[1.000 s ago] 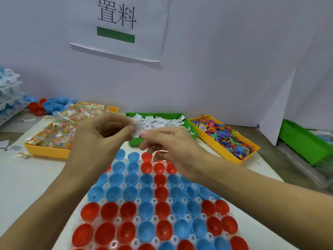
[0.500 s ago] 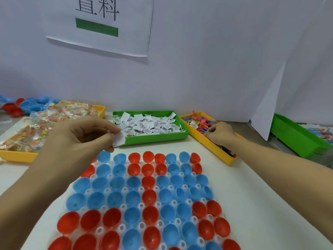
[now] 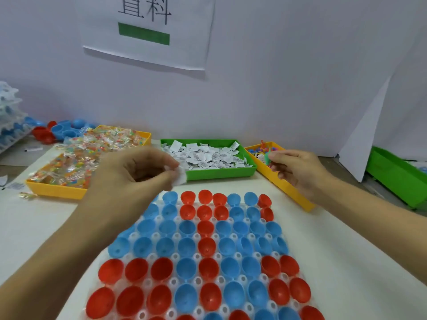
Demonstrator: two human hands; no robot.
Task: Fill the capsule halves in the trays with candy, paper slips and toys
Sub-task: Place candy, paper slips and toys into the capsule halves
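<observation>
Head view showed the left hand hovering over the tray's far-left corner, thumb and forefinger pinching a white slip whose free edge pointed right, toward the green bin of slips just beyond it. The right hand hung above the near edge of the yellow toy bin, fingers curled round a small green toy that stood nearly upright in the pinch. Both hands were thus closed on a filler piece, neither one loose. The capsule halves, red and blue cups mouth-up in the clear tray, lay below and toward the person from both hands; every cup in sight looked bare, so the filling seemed barely begun, though the cups under the left hand were hidden. The turning relation was this: the far row of cups sat just under and nearer than the slip, while the toy was off the tray's right side and had to travel left and toward the person to reach any cup. The left hand was judged the closer to a drop, needing only to lower; the right-end cups were the toy's nearest. Candy sat in the yellow bin at left, untouched by either hand
</observation>
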